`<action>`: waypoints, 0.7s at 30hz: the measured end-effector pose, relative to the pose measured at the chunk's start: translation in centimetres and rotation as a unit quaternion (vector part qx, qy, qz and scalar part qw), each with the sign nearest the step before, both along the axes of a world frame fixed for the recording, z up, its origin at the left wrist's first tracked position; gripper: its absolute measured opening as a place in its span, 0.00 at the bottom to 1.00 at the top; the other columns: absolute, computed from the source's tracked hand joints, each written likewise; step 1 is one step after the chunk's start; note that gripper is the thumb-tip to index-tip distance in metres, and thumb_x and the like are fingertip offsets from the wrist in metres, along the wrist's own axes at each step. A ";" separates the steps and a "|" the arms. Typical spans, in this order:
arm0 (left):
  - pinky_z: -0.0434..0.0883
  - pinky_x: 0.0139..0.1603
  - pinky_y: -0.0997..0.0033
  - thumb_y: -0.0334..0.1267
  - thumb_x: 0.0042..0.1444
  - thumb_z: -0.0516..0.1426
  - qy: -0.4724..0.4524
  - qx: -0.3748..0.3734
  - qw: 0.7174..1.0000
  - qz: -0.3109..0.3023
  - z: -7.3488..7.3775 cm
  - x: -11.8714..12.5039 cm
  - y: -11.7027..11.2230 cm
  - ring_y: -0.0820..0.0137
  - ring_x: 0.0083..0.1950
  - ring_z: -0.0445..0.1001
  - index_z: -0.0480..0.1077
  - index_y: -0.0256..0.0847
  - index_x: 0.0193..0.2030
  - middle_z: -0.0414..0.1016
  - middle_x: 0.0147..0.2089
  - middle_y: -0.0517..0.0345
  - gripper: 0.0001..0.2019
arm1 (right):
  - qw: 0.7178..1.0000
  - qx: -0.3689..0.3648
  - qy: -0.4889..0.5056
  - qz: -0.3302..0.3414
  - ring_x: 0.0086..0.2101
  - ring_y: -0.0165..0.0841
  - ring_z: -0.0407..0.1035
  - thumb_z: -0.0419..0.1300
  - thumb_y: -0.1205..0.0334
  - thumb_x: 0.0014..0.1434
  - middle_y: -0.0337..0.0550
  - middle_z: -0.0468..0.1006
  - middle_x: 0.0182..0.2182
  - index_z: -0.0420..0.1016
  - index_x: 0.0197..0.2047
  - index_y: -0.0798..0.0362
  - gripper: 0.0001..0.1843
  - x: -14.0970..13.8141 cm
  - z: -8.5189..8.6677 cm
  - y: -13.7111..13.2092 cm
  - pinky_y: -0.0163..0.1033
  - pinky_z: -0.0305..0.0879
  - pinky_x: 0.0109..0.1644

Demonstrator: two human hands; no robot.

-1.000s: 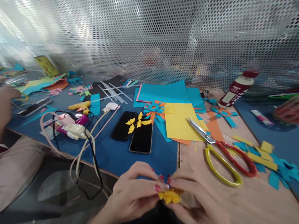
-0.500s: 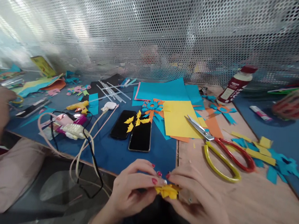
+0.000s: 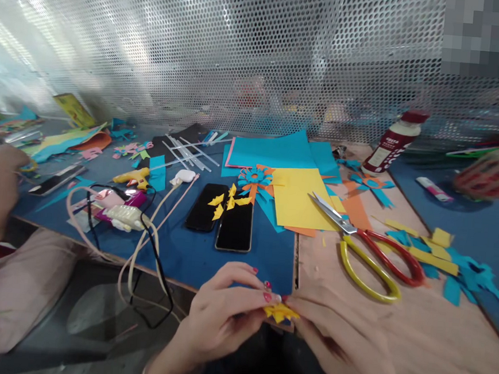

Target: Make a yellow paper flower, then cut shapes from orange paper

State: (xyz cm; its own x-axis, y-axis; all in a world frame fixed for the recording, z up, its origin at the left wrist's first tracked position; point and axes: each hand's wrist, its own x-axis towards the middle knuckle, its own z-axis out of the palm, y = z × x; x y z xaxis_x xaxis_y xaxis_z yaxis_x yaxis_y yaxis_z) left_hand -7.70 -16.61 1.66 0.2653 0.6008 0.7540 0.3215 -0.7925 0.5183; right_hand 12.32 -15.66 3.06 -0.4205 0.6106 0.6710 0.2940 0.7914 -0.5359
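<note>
Nudged closer to the nearer black phone (image 3: 234,232) than a second ago, that folded yellow paper (image 3: 281,313) is now on the phone's near side, slightly right, its ends pinched by the left hand (image 3: 231,309) and right hand (image 3: 337,331).

Paper (image 3: 280,313) between fingers (image 3: 240,300); phones (image 3: 234,233) behind left, scissors (image 3: 350,228) right, perhaps jar (image 3: 487,180) beyond.
</note>
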 end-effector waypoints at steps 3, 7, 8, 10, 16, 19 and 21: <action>0.72 0.52 0.62 0.24 0.52 0.59 -0.005 -0.057 0.998 0.023 -0.1 0.1 -0.2 0.69 0.42 0.75 0.70 0.43 0.46 0.80 0.38 0.57 0.16 | 0.999 -0.032 0.005 -0.028 0.31 0.28 0.73 0.57 0.74 0.58 0.41 0.78 0.31 0.73 0.37 0.52 0.08 -0.4 -0.2 -0.1 0.29 0.71 0.34; 0.73 0.48 0.67 0.29 0.53 0.60 -0.028 -0.206 0.975 0.083 -0.1 0.4 -0.6 0.68 0.43 0.77 0.69 0.43 0.47 0.79 0.38 0.57 0.14 | 0.988 -0.134 0.010 -0.072 0.24 0.27 0.70 0.59 0.66 0.59 0.37 0.76 0.26 0.74 0.32 0.51 0.05 -0.8 -0.4 0.0 0.30 0.67 0.26; 0.73 0.47 0.69 0.30 0.54 0.60 -0.033 -0.242 0.965 0.093 0.0 0.4 -0.5 0.69 0.43 0.77 0.70 0.43 0.46 0.78 0.39 0.57 0.12 | 0.984 -0.164 0.007 -0.074 0.23 0.27 0.69 0.59 0.64 0.59 0.37 0.76 0.25 0.75 0.32 0.51 0.05 -0.9 -0.4 0.1 0.30 0.66 0.25; 0.73 0.47 0.69 0.34 0.55 0.60 -0.033 -0.290 0.951 0.105 0.4 0.4 -0.4 0.69 0.44 0.77 0.72 0.42 0.41 0.76 0.43 0.55 0.06 | 0.972 -0.223 -0.002 -0.073 0.23 0.28 0.69 0.59 0.61 0.59 0.37 0.76 0.25 0.76 0.30 0.51 0.07 -1.0 -0.4 0.5 0.32 0.66 0.27; 0.70 0.49 0.71 0.35 0.55 0.59 -0.030 -0.326 0.939 0.107 1.3 0.5 0.5 0.69 0.47 0.74 0.72 0.40 0.34 0.72 0.47 0.55 0.02 | 0.939 -0.339 -0.005 -0.051 0.29 0.32 0.71 0.59 0.56 0.59 0.39 0.78 0.27 0.76 0.29 0.50 0.10 -1.2 -0.6 1.4 0.35 0.68 0.33; 0.70 0.49 0.71 0.35 0.55 0.59 -0.037 -0.329 0.938 0.104 1.2 0.7 0.6 0.70 0.47 0.74 0.71 0.40 0.35 0.71 0.47 0.55 0.02 | 0.938 -0.343 -0.002 -0.056 0.29 0.33 0.72 0.59 0.55 0.58 0.40 0.78 0.27 0.76 0.29 0.51 0.11 -1.2 -0.6 1.5 0.36 0.68 0.34; 0.70 0.48 0.70 0.35 0.55 0.58 -0.041 -0.327 0.938 0.106 1.1 0.8 0.6 0.69 0.47 0.74 0.71 0.39 0.36 0.72 0.47 0.54 0.03 | 0.939 -0.337 0.001 -0.062 0.28 0.34 0.72 0.59 0.55 0.58 0.40 0.78 0.26 0.77 0.30 0.51 0.11 -1.2 -0.7 1.6 0.37 0.69 0.33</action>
State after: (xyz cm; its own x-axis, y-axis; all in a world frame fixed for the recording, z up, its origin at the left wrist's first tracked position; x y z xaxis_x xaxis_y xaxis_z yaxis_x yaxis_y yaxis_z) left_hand -6.86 -15.97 2.72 0.0450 0.9749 0.2182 0.3737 -0.2190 0.9014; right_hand 11.15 -14.08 2.36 -0.3171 0.9414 0.1152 0.3598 0.2318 -0.9038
